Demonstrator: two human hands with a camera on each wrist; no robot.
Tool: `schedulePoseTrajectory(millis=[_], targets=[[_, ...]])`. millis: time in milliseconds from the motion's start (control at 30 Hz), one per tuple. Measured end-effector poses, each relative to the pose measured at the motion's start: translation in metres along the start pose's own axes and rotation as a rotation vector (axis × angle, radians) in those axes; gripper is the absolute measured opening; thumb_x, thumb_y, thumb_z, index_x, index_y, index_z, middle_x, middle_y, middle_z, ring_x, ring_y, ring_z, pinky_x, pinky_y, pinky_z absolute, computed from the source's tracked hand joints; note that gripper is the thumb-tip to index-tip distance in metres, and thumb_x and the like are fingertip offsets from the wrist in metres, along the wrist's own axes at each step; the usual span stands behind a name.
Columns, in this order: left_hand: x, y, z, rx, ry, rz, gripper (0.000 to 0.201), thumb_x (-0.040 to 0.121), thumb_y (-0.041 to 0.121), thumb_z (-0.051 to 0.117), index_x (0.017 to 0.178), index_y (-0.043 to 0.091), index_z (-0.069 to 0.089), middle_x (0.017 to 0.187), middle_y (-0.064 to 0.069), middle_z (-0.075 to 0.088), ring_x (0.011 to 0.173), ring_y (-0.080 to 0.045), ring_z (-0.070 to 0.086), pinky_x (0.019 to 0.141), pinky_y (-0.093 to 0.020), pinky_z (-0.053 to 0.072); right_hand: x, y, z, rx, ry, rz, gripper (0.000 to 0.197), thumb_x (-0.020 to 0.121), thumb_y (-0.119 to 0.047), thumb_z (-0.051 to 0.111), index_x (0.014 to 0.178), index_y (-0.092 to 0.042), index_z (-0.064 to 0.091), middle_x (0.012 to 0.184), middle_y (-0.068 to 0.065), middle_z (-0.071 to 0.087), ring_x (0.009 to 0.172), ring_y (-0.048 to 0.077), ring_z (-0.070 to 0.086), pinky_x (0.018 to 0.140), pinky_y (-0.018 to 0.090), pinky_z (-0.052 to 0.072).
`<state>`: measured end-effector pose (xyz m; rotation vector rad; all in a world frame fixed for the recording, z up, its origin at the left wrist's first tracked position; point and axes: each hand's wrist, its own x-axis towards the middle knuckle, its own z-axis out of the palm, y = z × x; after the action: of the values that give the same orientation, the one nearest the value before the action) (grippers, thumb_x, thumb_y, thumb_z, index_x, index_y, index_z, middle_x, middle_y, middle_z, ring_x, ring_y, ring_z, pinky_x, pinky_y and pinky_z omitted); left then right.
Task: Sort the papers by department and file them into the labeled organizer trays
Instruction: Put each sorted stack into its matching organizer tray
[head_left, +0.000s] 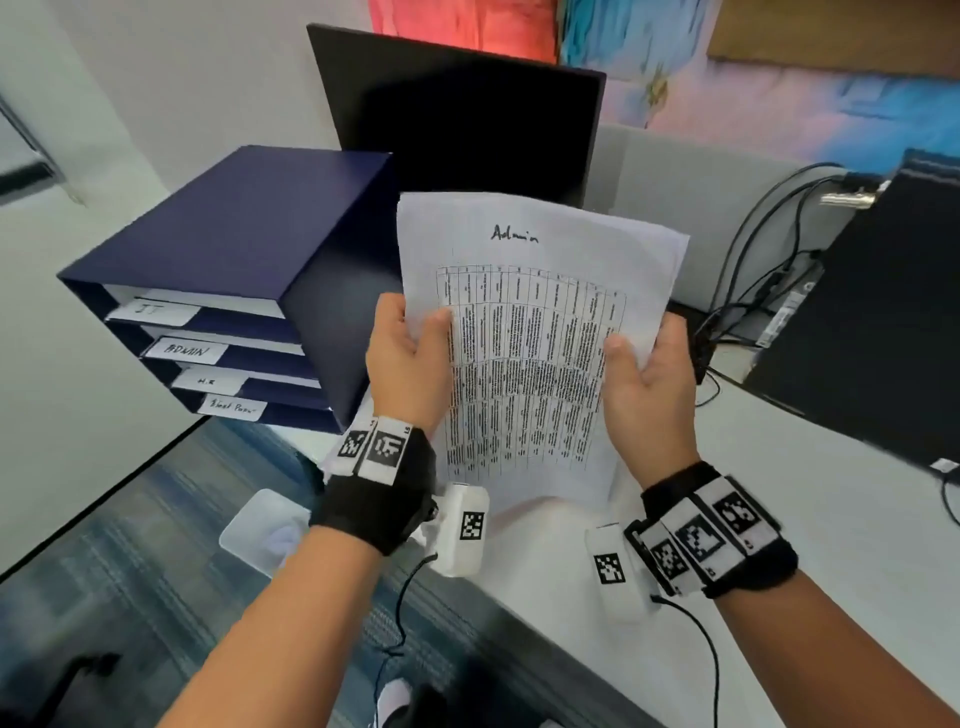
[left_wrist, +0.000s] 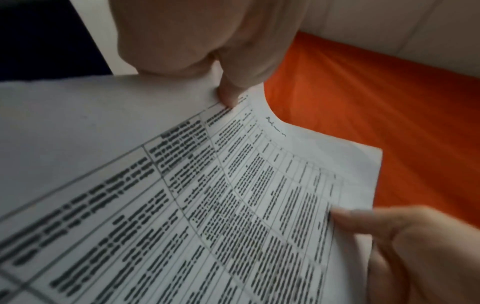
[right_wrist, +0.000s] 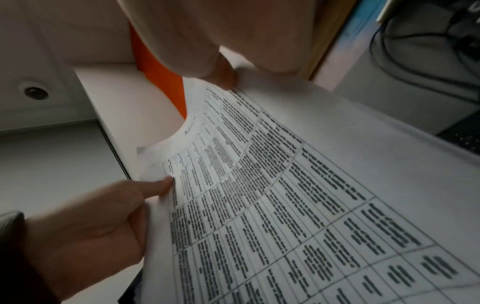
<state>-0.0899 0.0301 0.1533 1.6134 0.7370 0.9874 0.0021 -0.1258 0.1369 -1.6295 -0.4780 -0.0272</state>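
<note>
So the stack of papers (head_left: 535, 332) sits dead centre of the head view, held up off the bench (head_left: 810, 519) and tilted toward the face, which I'd guess is purely so the handwritten "Admin" heading (head_left: 514, 235) at the top of the front sheet can be read. Under it is a dense printed table, too blurry to make out. The left hand (head_left: 408, 358) pinches the left edge with the thumb on the front and the fingers behind, and the right hand (head_left: 647, 374) does the same on the right edge, thumb pressed on the printed side. Both wrist views show the thumbs clamped on the page, and the sheet bows between them, so it looks like a light grip on each side to keep floppy paper flat enough to read. More sheets fan out behind the front one at the upper right, so there's probably more sorting left. Left of centre sits the navy organizer (head_left: 228, 280) with its openings facing the person, with slots labelled IT (head_left: 150, 310), ADMIN (head_left: 186, 351), H.R (head_left: 208, 382) and what looks like "Blank Paper" (head_left: 232, 408) at the bottom, though that one's hard to read. My read is this sheet is headed for the second slot down. Behind the papers, upper middle, is a dark monitor (head_left: 467, 119), and cables (head_left: 769, 249) trail off on the right.
</note>
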Motion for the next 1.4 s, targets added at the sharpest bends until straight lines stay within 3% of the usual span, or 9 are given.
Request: schedulePoseTrajectory(millis=[67,167,300,600,767,967,1167,1267,1400], targets=[[0.011,-0.005,-0.023,-0.027,0.022,-0.04,0.01,0.09,0.018,0.057,0.087,0.025,0.05,0.088,0.009,0.067,0.083,-0.012,0.066,0.077,-0.035,0.056,-0.002,0.001,0.016,0.01,-0.09,0.027,0.014,0.096,-0.018,0.049,0.108,-0.026,0.047,0.098,-0.015,0.061,0.085,-0.004,0.06,0.071,0.015,0.047],[0.027,-0.017,-0.06,-0.064,0.047,-0.106,0.009,0.09,0.017,0.056,0.097,0.023,0.052,0.099,0.004,0.067,0.09,-0.012,0.067,0.078,-0.033,0.056,-0.006,0.011,0.044,-0.005,-0.227,0.111,0.014,0.095,-0.022,0.053,0.107,-0.029,0.053,0.103,-0.014,0.064,0.095,0.0,0.062,0.083,0.025,0.051],[0.04,-0.04,-0.109,-0.104,0.078,-0.197,0.013,0.091,0.016,0.056,0.102,0.023,0.054,0.106,0.0,0.069,0.094,-0.016,0.069,0.083,-0.039,0.056,-0.016,0.021,0.089,-0.019,-0.398,0.245,0.036,0.094,-0.032,0.054,0.128,-0.02,0.048,0.127,-0.007,0.058,0.118,0.011,0.055,0.105,0.039,0.042],[0.045,-0.12,-0.219,-0.017,0.281,-0.413,0.021,0.09,0.012,0.055,0.11,0.015,0.057,0.104,-0.004,0.071,0.091,-0.02,0.07,0.079,-0.035,0.057,-0.072,0.036,0.2,-0.147,-0.727,0.373,0.025,0.099,-0.024,0.043,0.124,-0.025,0.048,0.122,-0.008,0.059,0.114,0.012,0.056,0.104,0.04,0.044],[0.054,-0.155,-0.263,0.107,0.304,-0.534,0.014,0.089,0.016,0.056,0.102,0.015,0.055,0.097,-0.003,0.068,0.077,-0.015,0.066,0.066,-0.028,0.054,-0.095,0.038,0.243,-0.206,-0.82,0.463,0.032,0.101,-0.019,0.041,0.133,-0.019,0.043,0.119,-0.016,0.043,0.12,0.006,0.043,0.097,0.023,0.031],[0.066,-0.169,-0.295,0.089,0.289,-0.575,0.017,0.09,0.009,0.055,0.107,0.009,0.053,0.093,-0.005,0.066,0.074,-0.013,0.063,0.057,-0.023,0.049,-0.113,0.051,0.286,-0.174,-0.827,0.584,0.031,0.099,-0.017,0.043,0.129,-0.018,0.048,0.129,-0.004,0.057,0.115,0.014,0.054,0.104,0.035,0.042],[0.094,-0.173,-0.321,0.275,0.058,-0.591,0.027,0.09,0.025,0.059,0.113,0.017,0.048,0.109,-0.007,0.064,0.093,-0.024,0.063,0.087,-0.04,0.051,-0.112,0.052,0.309,-0.002,-0.653,0.693,0.03,0.097,-0.013,0.046,0.126,-0.021,0.053,0.124,-0.003,0.061,0.115,0.017,0.057,0.105,0.045,0.043],[0.104,-0.177,-0.331,0.358,-0.133,-0.654,0.034,0.085,0.038,0.063,0.112,0.021,0.05,0.105,-0.003,0.066,0.09,-0.023,0.065,0.083,-0.038,0.051,-0.1,0.046,0.316,0.099,-0.51,0.738,0.03,0.098,-0.01,0.047,0.127,-0.015,0.052,0.121,0.001,0.062,0.111,0.019,0.059,0.102,0.038,0.045],[0.117,-0.204,-0.355,0.393,-0.367,-0.732,0.064,0.058,0.061,0.073,0.11,0.028,0.059,0.108,0.001,0.071,0.099,-0.023,0.068,0.096,-0.049,0.048,-0.082,0.035,0.327,0.073,-0.445,0.76,0.048,0.098,-0.017,0.047,0.143,-0.011,0.033,0.146,0.002,0.04,0.133,0.022,0.04,0.113,0.042,0.031]])
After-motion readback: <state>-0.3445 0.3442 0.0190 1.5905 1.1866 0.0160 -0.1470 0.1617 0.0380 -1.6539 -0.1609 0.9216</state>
